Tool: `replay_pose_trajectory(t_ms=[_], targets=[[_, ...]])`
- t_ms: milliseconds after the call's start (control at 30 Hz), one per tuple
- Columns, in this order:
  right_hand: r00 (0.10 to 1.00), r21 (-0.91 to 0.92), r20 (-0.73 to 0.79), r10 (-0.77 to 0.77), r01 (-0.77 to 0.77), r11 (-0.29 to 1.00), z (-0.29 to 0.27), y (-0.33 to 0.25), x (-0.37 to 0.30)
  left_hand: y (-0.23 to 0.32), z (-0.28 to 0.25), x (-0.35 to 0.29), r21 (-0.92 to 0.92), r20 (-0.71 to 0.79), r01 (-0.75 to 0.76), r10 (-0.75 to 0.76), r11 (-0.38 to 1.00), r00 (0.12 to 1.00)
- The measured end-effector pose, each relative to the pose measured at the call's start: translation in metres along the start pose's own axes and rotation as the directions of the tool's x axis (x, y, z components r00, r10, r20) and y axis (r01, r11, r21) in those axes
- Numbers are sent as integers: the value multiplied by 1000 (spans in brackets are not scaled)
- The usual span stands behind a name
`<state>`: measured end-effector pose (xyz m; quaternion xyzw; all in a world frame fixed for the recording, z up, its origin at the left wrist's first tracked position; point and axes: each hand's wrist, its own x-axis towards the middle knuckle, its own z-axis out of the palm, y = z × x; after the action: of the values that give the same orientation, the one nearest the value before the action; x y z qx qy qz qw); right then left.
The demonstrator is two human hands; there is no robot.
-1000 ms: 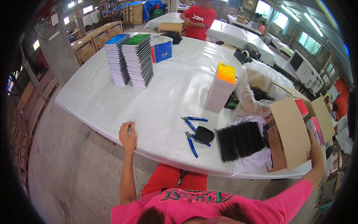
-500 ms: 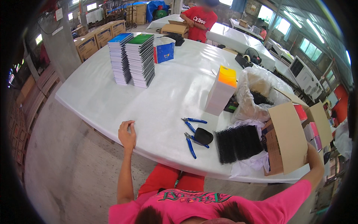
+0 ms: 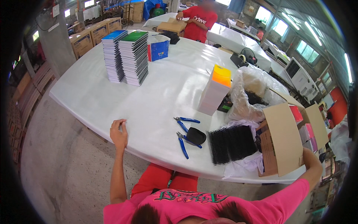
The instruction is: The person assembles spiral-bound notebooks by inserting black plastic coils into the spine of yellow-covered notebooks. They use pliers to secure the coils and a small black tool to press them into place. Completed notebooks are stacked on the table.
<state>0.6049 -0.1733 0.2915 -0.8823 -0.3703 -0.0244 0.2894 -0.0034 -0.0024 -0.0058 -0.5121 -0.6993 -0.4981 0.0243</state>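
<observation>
The white table [image 3: 164,97] serves as the landmark here. At its near left edge the left hand [image 3: 118,133] rests on the rim, fingers curled loosely together and gripping nothing but the table's edge. Farther back on the table's left part stand two tall stacks of notebooks [image 3: 126,56], one topped blue and one topped green, touching side by side. Just right of the stacks, toward the far edge, sits a blue and white box [image 3: 158,47]. Beyond the table's far edge a person in a red shirt [image 3: 201,22] bends over a brown carton [image 3: 170,27].

Near the table's middle front lie blue-handled pliers [image 3: 183,135], two pairs close together, with a small black oval piece [image 3: 196,136] just beside the nearer pair. Behind them a stack of white sheets with an orange top cover [image 3: 215,90] stands upright. To the right of the pliers a bundle of black binding coils [image 3: 232,144] lies on white paper at the table's near edge. Behind the coils is a crumpled clear plastic bag [image 3: 249,93].

At the table's near right corner an open cardboard box [image 3: 282,139] stands with its flap raised. The right hand [image 3: 308,154] is behind that flap, mostly hidden, so I cannot tell whether its fingers are spread or closed.
</observation>
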Motion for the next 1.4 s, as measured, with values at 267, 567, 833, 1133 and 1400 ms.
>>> replay_pose_trajectory(t_ms=[267,567,833,1133,1400], targets=[[999,-17,-31,7,-7,1000,-1,1,-3,2,-3,1,23,10,3,-3,1000,1000],[999,-35,-46,8,-10,999,-2,1,-4,0,-3,1,4,9,-11,11,1000,1000],[998,-46,-57,13,-16,999,-4,3,-6,1,-2,1,3,11,1,-1,1000,1000],[997,-64,-75,20,-24,998,-5,2,-6,-1,-2,1,-10,8,-3,3,1000,1000],[995,-75,-91,29,-36,997,-7,3,-6,0,-3,1,0,11,12,-12,1000,1000]])
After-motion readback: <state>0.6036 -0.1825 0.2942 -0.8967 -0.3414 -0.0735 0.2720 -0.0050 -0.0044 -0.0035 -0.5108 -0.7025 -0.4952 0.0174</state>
